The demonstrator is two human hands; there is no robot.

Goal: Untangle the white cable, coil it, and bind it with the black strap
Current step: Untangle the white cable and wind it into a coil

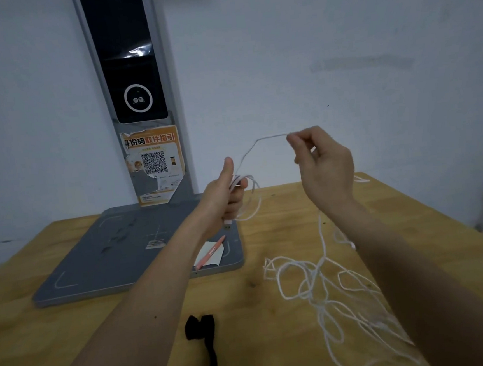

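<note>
Coiling underway, with untangling only partly done. Left hand [226,197], thumb up, fingers curled round a few small loops of white cable [307,276], USB plug hanging just below the fist. Right hand [322,165], raised at about 2 o'clock from the left, fingers pinching the cable's running length; taut span arcing between the two hands. From the right hand, cable dropping behind the forearm to a loose heap on the wooden counter [72,329] at roughly 5 o'clock from the hands.

Next move, by judgement: bringing the pinched length round to the left hand as another loop, then drawing fresh slack from the heap. Calls for watching the crossings below, since several strands overlap and look liable to snag or tighten if pulled quickly; likely some shaking out first.

Thin, white, limp cable, kinked into angular bends in the heap. Black strap [203,343] lying untouched near the counter's front edge, at about 7 o'clock from the left hand, well apart from the heap. Pink pen [210,252] resting on paper on the grey scanner base [117,246].
</note>
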